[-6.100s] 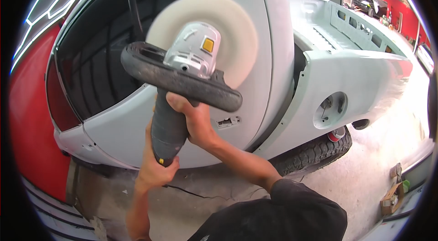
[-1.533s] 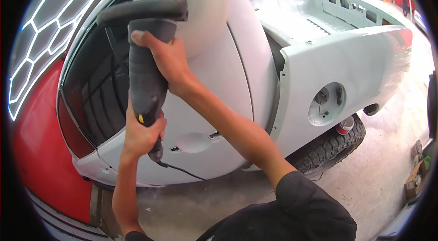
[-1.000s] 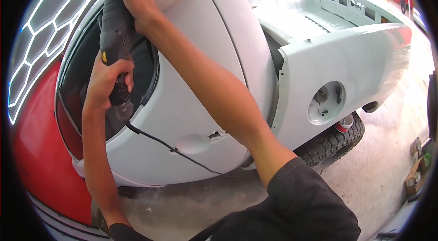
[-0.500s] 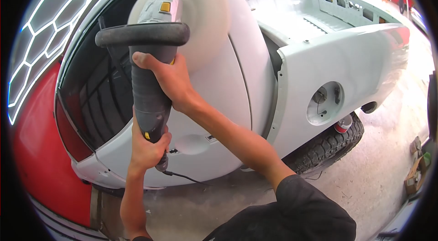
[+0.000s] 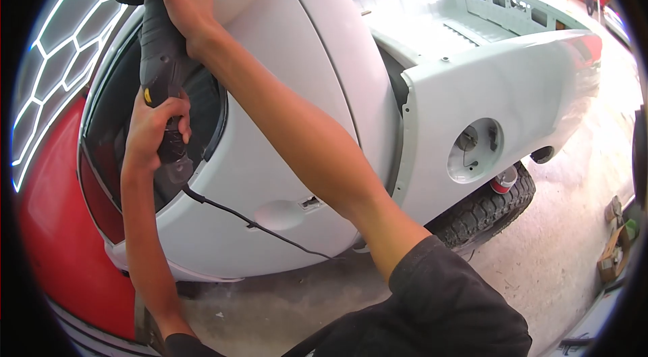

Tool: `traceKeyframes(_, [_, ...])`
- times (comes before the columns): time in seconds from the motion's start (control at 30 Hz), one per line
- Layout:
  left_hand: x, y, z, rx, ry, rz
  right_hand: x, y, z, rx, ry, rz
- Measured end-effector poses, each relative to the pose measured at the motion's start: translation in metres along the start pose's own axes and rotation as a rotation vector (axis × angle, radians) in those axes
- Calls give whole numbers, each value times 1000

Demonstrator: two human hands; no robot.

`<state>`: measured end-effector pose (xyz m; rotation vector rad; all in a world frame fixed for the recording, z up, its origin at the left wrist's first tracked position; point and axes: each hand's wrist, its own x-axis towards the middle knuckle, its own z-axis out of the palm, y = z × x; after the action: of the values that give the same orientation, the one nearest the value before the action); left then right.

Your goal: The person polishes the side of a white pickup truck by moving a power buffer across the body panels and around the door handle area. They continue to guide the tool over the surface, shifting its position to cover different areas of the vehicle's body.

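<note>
Two hands [image 5: 185,14] around polisher [image 5: 156,56]; oddments [image 5: 617,256] in cardboard box [image 5: 605,272]

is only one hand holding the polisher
No, the left hand and the right hand are both wrapped around the polisher.

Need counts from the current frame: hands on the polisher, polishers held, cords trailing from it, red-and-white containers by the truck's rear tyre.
Left hand and right hand: 2
Polisher: 1
Cord: 1
Red-and-white container: 1
Total: 5
</note>
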<state>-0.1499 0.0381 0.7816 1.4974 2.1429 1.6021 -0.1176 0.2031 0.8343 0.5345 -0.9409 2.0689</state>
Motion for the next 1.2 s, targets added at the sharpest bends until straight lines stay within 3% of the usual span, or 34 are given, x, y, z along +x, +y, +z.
traceKeyframes(0.13, [-6,1,-3,76,2,-36,-13,1,-4,28,19,-32])
traceKeyframes(0.23, [-33,-12,9,89,1,20,-50,6,-17,37,52,-42])
traceKeyframes(0.53, [-111,-34,38,201,-82,-75,-150,32,-54,122,134,-131])
traceKeyframes(0.97, [-24,30,9,187,9,-32,-31,-5,-14,142,-15,-90])
traceKeyframes(1.2, [-76,8,15,298,-50,-106,-106,16,-33,284,89,-121])
